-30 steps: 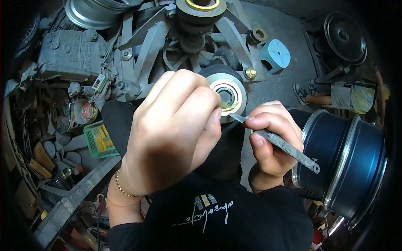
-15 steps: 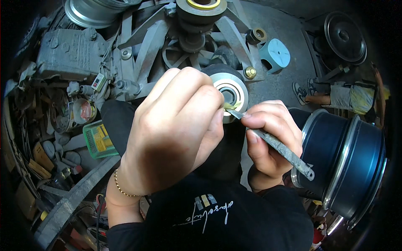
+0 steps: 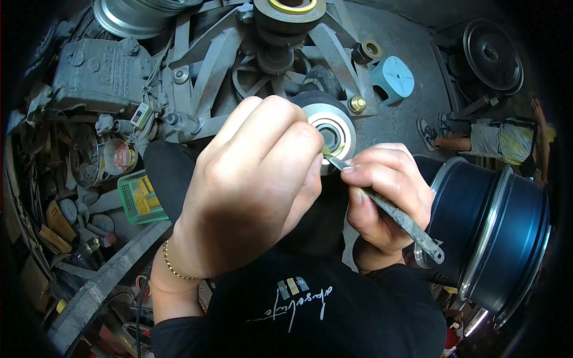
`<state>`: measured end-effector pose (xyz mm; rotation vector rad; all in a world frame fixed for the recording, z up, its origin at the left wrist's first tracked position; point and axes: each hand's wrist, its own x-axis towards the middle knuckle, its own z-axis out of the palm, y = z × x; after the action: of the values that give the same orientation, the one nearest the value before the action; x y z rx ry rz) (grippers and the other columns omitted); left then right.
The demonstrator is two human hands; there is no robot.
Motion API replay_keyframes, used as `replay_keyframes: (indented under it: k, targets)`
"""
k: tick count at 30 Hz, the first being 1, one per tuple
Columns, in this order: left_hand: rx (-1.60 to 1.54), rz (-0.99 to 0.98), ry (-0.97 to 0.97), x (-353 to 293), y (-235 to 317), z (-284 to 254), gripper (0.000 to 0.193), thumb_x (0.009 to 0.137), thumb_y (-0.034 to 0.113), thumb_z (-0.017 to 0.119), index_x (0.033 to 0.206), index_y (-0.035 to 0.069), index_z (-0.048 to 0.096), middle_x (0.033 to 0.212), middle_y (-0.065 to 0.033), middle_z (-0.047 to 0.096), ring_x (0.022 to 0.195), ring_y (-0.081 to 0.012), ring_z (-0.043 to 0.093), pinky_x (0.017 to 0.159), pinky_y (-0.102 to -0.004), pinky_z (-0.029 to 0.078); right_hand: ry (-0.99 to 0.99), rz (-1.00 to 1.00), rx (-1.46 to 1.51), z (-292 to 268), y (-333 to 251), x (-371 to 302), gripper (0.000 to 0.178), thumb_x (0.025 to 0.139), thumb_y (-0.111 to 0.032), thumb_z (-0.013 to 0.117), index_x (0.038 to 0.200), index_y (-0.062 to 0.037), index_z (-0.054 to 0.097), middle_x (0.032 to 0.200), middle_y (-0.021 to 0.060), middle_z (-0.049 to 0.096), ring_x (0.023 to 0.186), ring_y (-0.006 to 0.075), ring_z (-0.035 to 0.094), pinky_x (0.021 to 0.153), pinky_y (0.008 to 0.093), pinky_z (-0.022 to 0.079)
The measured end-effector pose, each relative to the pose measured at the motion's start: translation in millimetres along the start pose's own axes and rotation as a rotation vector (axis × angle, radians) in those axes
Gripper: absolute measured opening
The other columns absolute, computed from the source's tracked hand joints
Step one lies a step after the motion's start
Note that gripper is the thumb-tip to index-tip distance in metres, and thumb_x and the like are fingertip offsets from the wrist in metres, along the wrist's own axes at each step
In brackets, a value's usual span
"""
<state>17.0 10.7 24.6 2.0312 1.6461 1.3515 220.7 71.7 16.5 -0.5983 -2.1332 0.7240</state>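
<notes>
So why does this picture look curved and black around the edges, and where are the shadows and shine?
Head view: wide fisheye lens, bending edges and darkening corners; head view: dark shadow across the left hand, bright glints along the blue wheel.

Spotted white cursive lettering (image 3: 310, 301) across the chest of the black T-shirt (image 3: 382, 310), a single word, upside down from this view and slanting lower toward the left. Noted a small striped emblem (image 3: 292, 287) just above the word's middle, grey bars either side of a pale gold one. Saw raised casting marks on the grey metal housing (image 3: 102, 71) at upper left, too blurred to read. Likewise couldn't make out any markings on the white switch box (image 3: 141, 116) beside it.
</notes>
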Motion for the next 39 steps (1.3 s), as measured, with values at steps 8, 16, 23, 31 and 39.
replay_keyframes:
  k: [8,16,23,31,39]
  targets:
    - [0.002,0.002,0.01,-0.7,0.1,1.0,0.011,0.081,-0.002,0.076,0.088,0.0,0.068,0.09,-0.0116,0.065,0.079,-0.0289,0.065,0.071,-0.0371,0.054,0.026,0.027,0.066,-1.8,0.8,-2.3,0.021,0.082,-0.006,0.079,0.102,-0.0002,0.077,0.098,0.0146,0.075,0.088,0.0298,0.073,0.081,0.0391,0.057]
    - [0.008,-0.011,0.022,-1.9,0.9,0.7,0.011,0.081,-0.003,0.076,0.089,0.0,0.071,0.09,-0.0113,0.066,0.077,-0.027,0.067,0.071,-0.0354,0.055,0.041,0.024,0.072,0.4,3.2,-1.9,0.022,0.081,-0.004,0.078,0.102,0.0006,0.077,0.096,0.0144,0.076,0.087,0.0293,0.074,0.081,0.0388,0.057]
    - [-0.011,-0.027,0.015,-2.0,1.5,-0.1,0.01,0.082,-0.003,0.076,0.09,-0.001,0.071,0.091,-0.0119,0.067,0.078,-0.0267,0.068,0.071,-0.0347,0.055,0.01,0.024,0.051,0.9,1.4,0.4,0.022,0.083,-0.004,0.08,0.105,-0.0005,0.078,0.097,0.0138,0.075,0.088,0.0293,0.073,0.081,0.0391,0.057]
    - [-0.032,-0.06,0.004,-2.2,2.9,-2.2,0.009,0.083,-0.004,0.075,0.09,-0.001,0.071,0.092,-0.0121,0.067,0.077,-0.0256,0.068,0.071,-0.0336,0.056,0.048,0.001,0.081,-0.5,2.5,1.4,0.019,0.084,-0.005,0.079,0.102,-0.0001,0.077,0.094,0.0133,0.075,0.085,0.0284,0.072,0.079,0.038,0.056]
    - [-0.035,-0.063,0.002,-1.8,3.6,-2.8,0.01,0.082,-0.005,0.075,0.091,-0.001,0.071,0.092,-0.0123,0.067,0.076,-0.0252,0.068,0.07,-0.0332,0.056,0.053,0.019,0.097,-0.7,3.0,2.4,0.018,0.083,-0.004,0.078,0.1,0.0007,0.077,0.092,0.0131,0.075,0.084,0.0285,0.072,0.079,0.0378,0.056]
